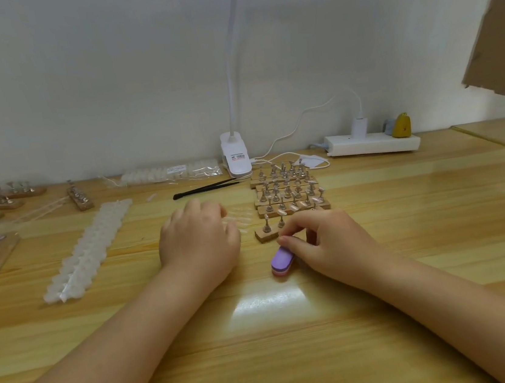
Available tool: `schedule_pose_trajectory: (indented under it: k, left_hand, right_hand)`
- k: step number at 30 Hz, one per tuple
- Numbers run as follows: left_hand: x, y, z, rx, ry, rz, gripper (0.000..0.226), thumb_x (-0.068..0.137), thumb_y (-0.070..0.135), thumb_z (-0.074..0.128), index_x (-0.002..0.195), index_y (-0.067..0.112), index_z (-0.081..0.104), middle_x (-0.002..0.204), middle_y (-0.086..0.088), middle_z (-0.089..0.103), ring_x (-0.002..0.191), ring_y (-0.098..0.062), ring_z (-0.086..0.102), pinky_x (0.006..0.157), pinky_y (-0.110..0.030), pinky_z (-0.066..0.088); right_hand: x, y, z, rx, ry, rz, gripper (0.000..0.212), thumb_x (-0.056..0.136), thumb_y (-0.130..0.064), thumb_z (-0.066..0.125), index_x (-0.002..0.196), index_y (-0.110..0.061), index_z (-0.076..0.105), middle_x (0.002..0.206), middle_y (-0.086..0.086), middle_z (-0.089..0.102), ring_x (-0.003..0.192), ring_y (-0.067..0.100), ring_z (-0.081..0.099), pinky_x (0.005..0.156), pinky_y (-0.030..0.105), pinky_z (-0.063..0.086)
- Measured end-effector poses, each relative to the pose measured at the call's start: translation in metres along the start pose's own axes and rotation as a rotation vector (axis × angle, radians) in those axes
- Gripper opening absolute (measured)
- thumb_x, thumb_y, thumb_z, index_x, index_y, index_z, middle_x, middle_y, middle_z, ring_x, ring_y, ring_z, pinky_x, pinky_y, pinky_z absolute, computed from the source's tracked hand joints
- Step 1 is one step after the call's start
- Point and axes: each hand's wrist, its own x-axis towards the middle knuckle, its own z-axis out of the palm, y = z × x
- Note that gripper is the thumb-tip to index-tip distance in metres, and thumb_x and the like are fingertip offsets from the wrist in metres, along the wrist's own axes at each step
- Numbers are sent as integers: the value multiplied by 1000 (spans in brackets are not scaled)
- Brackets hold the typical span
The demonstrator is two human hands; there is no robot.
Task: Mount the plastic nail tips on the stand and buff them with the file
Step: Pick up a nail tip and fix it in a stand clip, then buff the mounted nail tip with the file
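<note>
The right hand (330,239) pinched the purple file (281,259) on the tabletop (409,235). The left hand (198,239) lay relaxed, fingers loosely spread, at the file's nine o'clock. A wooden stand (266,234) sat at the file's twelve.

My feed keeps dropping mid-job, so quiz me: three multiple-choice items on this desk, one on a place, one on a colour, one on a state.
1. Where do the thin black tweezers lie?
A. beyond the left hand, near the white clip-on lamp base
B. under the right forearm
C. on the white power strip

2. What colour is the top face of the small oblong buffing file?
A. green
B. purple
C. black

3. What is the right hand doing?
A. lying flat, away from everything
B. lifting a wooden stand
C. its fingers pinch the file's far end

Answers: 1 A, they lie just left of the lamp's clip base; 2 B, its top is purple over a pink layer; 3 C, the fingertips close on the file, whose near end lies low against the wooden desk.
</note>
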Motion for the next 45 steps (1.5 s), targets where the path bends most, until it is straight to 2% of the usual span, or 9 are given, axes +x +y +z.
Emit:
schedule_pose_trajectory:
  k: [3, 7, 13, 19, 23, 27, 33, 38, 45]
  left_hand:
    - [-8, 12, -8, -222, 26, 228, 23, 85, 52, 49, 86, 31, 57, 72, 15, 51, 71, -7, 50, 64, -27, 29]
    - [-19, 27, -11, -125, -123, 453, 46, 78, 73, 42, 93, 34, 62, 77, 16, 57, 78, -5, 52, 70, -27, 35]
    - [-18, 22, -4, -297, -148, 399, 13, 81, 28, 59, 92, 22, 55, 93, 7, 54, 87, -14, 50, 74, -27, 42]
    - [-12, 22, -10, -557, 157, 440, 17, 85, 12, 69, 96, 6, 59, 92, -1, 56, 80, -10, 54, 73, -16, 46]
    - [-16, 24, -11, -474, 231, 728, 20, 82, 9, 63, 100, 3, 55, 95, -10, 60, 82, -19, 59, 69, -31, 52]
    - [-10, 13, -10, -370, 202, 671, 19, 75, -4, 71, 93, -3, 63, 87, -10, 62, 73, -26, 62, 61, -43, 53]
    - [-13, 22, -13, -451, 215, 808, 23, 83, 7, 62, 105, 6, 53, 93, -10, 61, 83, -20, 59, 73, -29, 51]
    - [-9, 14, -14, -354, 209, 712, 19, 78, -2, 69, 96, -5, 65, 90, -13, 64, 76, -26, 63, 63, -42, 55]
    - [-10, 19, -13, -400, 196, 796, 24, 82, 2, 66, 105, 2, 60, 94, -13, 63, 83, -25, 61, 72, -37, 53]
  right_hand:
    - [4, 2, -1, 132, 46, 44, 5, 87, -23, 69, 86, -26, 73, 73, -21, 64, 63, 0, 54, 61, 17, 39]
    - [7, 2, -5, 342, 81, 114, 5, 87, -17, 69, 87, -19, 73, 77, -7, 72, 64, -3, 60, 60, 9, 42]
    - [9, 1, -6, 813, 110, 340, 7, 84, -17, 72, 86, -10, 71, 63, -1, 59, 49, 9, 43, 43, 20, 34]
    - [10, -2, -11, 1113, 5, 427, 15, 76, -16, 69, 86, -6, 64, 64, -1, 57, 45, 5, 38, 37, 16, 29]
    - [9, -6, -10, 1169, -132, 377, 6, 85, -12, 62, 87, -8, 57, 63, -5, 54, 48, 4, 37, 38, 15, 27]
    - [8, -7, -11, 1200, -203, 345, 7, 80, -17, 62, 83, -13, 57, 67, -4, 51, 49, 4, 37, 40, 14, 26]
    - [8, -4, -8, 1225, -215, 320, 8, 81, -17, 61, 85, -14, 55, 63, -7, 52, 49, 4, 36, 40, 14, 27]
    - [9, -3, -8, 1241, -211, 336, 5, 83, -17, 60, 84, -16, 55, 62, -8, 52, 52, 6, 36, 40, 15, 25]
    - [9, -3, -10, 1213, -250, 316, 8, 82, -18, 60, 85, -14, 54, 64, -7, 50, 52, 6, 34, 43, 16, 24]
